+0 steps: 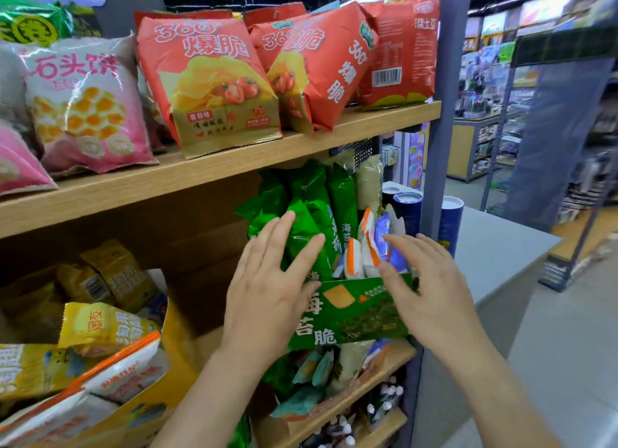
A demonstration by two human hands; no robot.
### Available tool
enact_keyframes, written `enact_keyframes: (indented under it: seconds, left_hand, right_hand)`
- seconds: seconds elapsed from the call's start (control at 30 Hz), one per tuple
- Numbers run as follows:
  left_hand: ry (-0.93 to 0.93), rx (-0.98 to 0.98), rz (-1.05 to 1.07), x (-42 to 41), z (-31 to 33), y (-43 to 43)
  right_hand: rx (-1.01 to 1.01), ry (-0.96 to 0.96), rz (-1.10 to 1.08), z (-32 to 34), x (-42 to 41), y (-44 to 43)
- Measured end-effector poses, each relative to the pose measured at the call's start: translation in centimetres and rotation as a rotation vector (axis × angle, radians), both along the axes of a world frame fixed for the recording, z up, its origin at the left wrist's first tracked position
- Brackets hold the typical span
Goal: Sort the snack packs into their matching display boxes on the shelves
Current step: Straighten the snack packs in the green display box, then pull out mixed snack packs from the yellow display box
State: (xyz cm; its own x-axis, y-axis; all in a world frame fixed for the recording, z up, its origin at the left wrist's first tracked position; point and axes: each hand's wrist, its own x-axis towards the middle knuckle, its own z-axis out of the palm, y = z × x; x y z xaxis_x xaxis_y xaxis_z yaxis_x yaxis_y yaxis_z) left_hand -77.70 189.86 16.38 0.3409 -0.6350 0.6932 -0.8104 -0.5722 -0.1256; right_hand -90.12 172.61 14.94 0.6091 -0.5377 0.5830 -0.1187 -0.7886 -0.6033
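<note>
L hand (267, 280) fingers straight, spread, lying on green packs (311, 213), R hand (424, 290) fingers straight, slightly apart, by white-orange packs (354, 260) — contact unclear, both kinds upright in green display box (354, 310) on wooden shelf (394, 357), yellow box (180, 357) w/ yellow packs (100, 327) at left — cut off by frame edge

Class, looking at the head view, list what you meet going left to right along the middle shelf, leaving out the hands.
In order: yellow packs → green packs → white and orange packs → blue tubes.
</note>
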Motion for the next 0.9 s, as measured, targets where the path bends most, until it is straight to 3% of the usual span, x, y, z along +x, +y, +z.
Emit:
enact_keyframes:
  seconds: [0.1, 0.3, 0.5, 0.6, 0.77, 0.9]
  left_hand:
    - [0.02, -0.043, 0.022, 1.2, 0.0, 0.2]
    - [0.122, -0.086, 0.095, 2.4, -0.2, -0.2]
    - [-0.001, -0.182, 0.311, 3.7, -0.8, -1.4]
    - [0.136, -0.257, 0.227, 4.2, -1.7, -1.9]
    - [0.266, -0.2, 0.062, 3.0, -2.3, -1.0]
    - [0.303, -0.158, -0.046, 0.9, -3.0, -1.0]
  right_hand:
    - [0.069, 0.116, 0.113, -1.5, -0.4, -1.7]
    - [-0.304, 0.083, 0.022, -3.6, 0.4, 0.4]
    - [-0.466, -0.002, 0.07, -3.1, 1.3, 2.4]
    - [-0.478, -0.022, 0.159, -2.7, 1.8, 3.4]
    - [-0.362, -0.048, 0.304, -3.4, 1.9, 0.8]
    - [-0.321, -0.009, 0.265, -3.3, 2.1, -3.7]
